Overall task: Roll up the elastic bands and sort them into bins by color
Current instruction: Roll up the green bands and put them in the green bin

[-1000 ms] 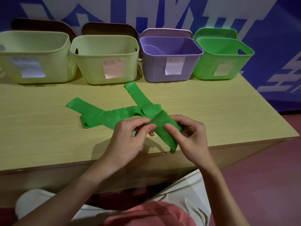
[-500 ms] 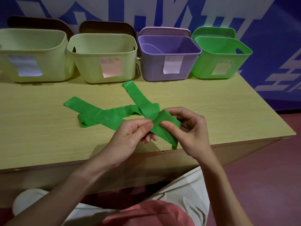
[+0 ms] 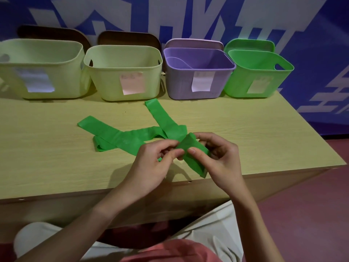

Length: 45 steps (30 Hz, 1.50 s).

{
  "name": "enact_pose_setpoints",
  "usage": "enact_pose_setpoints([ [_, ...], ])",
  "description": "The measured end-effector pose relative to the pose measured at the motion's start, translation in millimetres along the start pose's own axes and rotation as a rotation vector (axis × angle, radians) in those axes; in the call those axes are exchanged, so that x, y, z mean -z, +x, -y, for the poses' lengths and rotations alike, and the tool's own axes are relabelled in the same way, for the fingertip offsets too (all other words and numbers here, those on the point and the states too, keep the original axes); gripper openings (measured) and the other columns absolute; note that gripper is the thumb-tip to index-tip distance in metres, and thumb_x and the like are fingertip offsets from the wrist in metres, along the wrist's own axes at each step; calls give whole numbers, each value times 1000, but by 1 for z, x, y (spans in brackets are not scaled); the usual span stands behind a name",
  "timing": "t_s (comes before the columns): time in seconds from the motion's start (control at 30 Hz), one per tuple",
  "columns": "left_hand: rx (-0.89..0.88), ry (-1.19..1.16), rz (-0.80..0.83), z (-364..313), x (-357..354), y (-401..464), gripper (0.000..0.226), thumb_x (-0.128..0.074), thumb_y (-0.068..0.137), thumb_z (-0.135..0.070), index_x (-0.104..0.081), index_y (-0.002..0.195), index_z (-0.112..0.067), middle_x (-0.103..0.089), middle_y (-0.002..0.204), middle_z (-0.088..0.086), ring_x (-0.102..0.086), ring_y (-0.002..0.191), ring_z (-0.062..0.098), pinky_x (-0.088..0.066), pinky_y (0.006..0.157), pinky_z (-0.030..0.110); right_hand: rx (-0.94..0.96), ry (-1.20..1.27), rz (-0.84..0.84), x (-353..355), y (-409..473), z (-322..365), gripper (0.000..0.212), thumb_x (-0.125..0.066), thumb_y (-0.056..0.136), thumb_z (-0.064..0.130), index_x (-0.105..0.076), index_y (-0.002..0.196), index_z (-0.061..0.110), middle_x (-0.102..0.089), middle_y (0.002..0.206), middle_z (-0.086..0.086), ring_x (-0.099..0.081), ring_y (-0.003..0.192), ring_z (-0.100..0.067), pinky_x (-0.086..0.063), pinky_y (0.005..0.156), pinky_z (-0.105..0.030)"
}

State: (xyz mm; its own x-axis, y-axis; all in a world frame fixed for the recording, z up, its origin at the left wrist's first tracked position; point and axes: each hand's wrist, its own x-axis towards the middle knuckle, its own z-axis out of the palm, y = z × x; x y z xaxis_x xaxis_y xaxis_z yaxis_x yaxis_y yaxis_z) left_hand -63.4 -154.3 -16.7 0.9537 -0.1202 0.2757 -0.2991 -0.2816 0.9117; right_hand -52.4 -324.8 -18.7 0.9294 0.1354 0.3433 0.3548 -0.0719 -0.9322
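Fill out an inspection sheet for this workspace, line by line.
Surface: light wood-grain table.
Job's things: long green elastic band, partly rolled; two pale yellow plastic bins, purple plastic bin, green plastic bin in a back row, each paper-labelled.
Clutter: nothing seen.
Grippers: left hand and right hand both pinch the band's rolled end.
Cables: nothing seen.
Surroundings: blue wall with white lettering, reddish floor.

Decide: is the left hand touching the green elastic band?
Touching: the head view shows the left hand pinching the green elastic band beside the right hand.
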Motion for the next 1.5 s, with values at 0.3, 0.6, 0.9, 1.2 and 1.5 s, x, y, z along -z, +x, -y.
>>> enact_pose_setpoints([
  [0.3,116,-304,190,-7,7,2,32,-52,88,-17,-64,86,12,-55,63,7,-50,55,1,-42,58,15,60,-35,62,12,4,5,30,-70,83,11,-69,111,19,-69,83,5,-60,75,-4,-49,69,-19],
  [0.6,103,-188,249,-1,7,6,37,-45,95,-32,-68,87,-3,-61,64,-4,-51,58,4,-39,58,14,24,58,8,6,5,2,23,-71,77,25,-69,100,20,-70,85,-9,-66,76,-12,-55,69,-23],
  [0.9,-49,109,26,-5,0,1,37,-62,83,-39,-68,108,-13,-65,88,1,-59,79,16,-50,70,32,36,-23,-52,6,7,-7,20,-72,77,30,-70,96,29,-61,71,-3,-56,66,-6,-49,63,-21],
  [1.2,28,-15,40,-10,1,6,16,-60,90,-10,-67,83,-23,-64,66,-5,-58,63,-1,-47,60,16,15,-48,34,15,2,-1,26,-71,81,28,-70,106,23,-72,94,-1,-66,85,-22,-55,75,-34],
  [1.5,69,-412,327,-11,7,4,24,-49,91,-17,-63,80,-1,-55,61,-6,-47,55,4,-40,55,15,68,42,165,17,4,16,33,-69,83,7,-67,115,16,-68,82,-10,-62,77,-14,-51,69,-25],
])
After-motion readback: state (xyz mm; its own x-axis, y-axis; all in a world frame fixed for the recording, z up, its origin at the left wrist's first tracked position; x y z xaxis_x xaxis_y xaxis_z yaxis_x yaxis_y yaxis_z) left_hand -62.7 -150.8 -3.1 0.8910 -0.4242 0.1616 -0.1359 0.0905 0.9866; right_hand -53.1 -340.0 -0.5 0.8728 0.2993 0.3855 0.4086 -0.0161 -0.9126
